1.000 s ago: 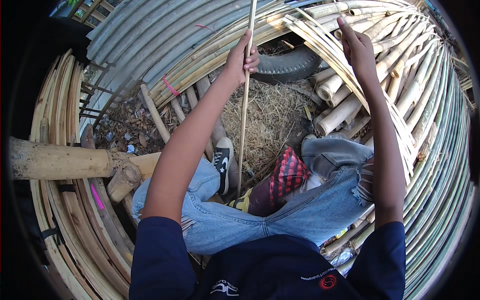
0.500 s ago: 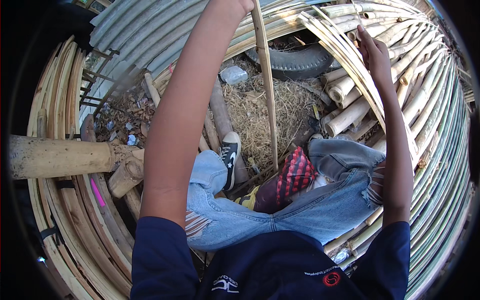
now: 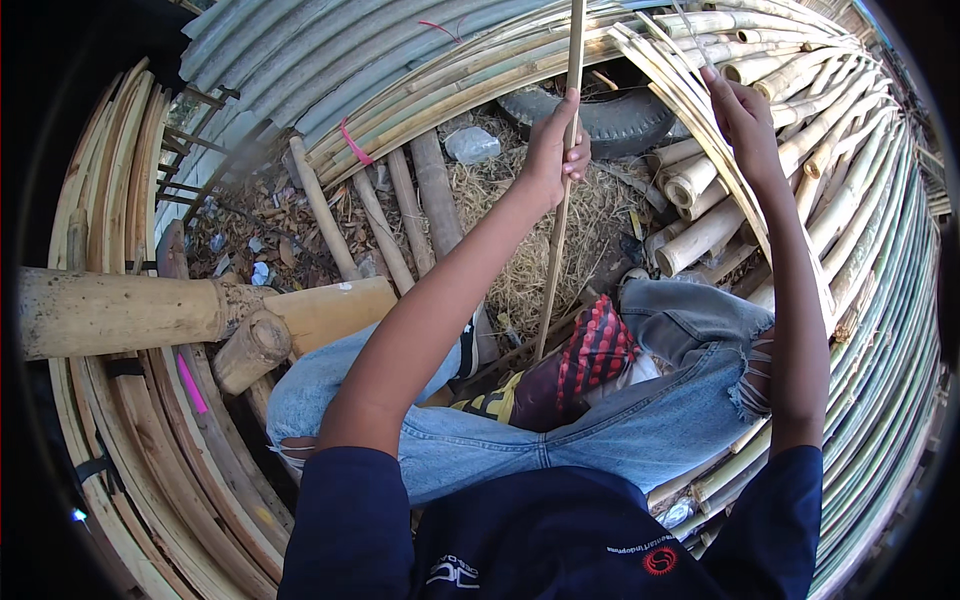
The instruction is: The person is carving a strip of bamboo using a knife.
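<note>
My left hand point(image 3: 556, 152) is closed round a long, split bamboo strip point(image 3: 556, 255). The strip stands almost upright in front of me, its lower end down by a red and black patterned cloth point(image 3: 597, 350) between my legs, its top running out of view. My right hand point(image 3: 742, 115) is raised farther right, fingers closed on a thin grey blade-like tool point(image 3: 686, 28); its handle is hidden in the hand. The tool is apart from the strip. Behind and beside my right hand lean several pale split strips point(image 3: 690, 110).
Bamboo poles point(image 3: 700, 185) are piled at the right. Split slats point(image 3: 110, 440) stand in a bundle at the left, by a thick bamboo post point(image 3: 120, 312). Ahead lie a tire point(image 3: 620, 122), corrugated sheets point(image 3: 330, 50), a plastic bag point(image 3: 472, 145) and straw.
My left hand has come down and nearer along the strip, from the top edge of view. The strip's top has tilted right. My right hand has shifted slightly down.
</note>
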Tool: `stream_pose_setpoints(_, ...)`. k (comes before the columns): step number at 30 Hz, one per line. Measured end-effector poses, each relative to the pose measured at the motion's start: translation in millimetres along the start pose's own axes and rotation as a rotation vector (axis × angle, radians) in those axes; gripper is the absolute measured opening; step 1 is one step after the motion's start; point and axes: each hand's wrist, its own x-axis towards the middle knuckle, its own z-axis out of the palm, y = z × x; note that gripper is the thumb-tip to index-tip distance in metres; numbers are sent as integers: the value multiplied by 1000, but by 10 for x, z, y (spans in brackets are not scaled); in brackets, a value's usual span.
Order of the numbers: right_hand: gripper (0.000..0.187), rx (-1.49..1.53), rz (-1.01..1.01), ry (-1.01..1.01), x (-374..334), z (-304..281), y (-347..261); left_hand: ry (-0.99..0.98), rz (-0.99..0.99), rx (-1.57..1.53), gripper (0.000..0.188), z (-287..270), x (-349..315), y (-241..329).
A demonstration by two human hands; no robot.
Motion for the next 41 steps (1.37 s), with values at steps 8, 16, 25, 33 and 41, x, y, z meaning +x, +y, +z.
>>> stream_pose_setpoints(8,54,-310,-162,-352,-161,428,-227,26,29,-67,51,-266,-259,-15)
stream_pose_setpoints(16,60,-416,-145,-286,133,669,-195,-47,-6,-142,52,-206,-240,-121)
stream_pose_setpoints(25,62,-428,-142,-272,497,715,-161,83,14,-31,45,-178,-236,-342)
stream_pose_setpoints(33,62,-527,-256,-391,413,899,-93,64,-16,-43,48,-279,-248,-514)
stream_pose_setpoints(41,69,-703,-274,-497,285,933,-24,75,-42,-64,49,-328,-229,-614)
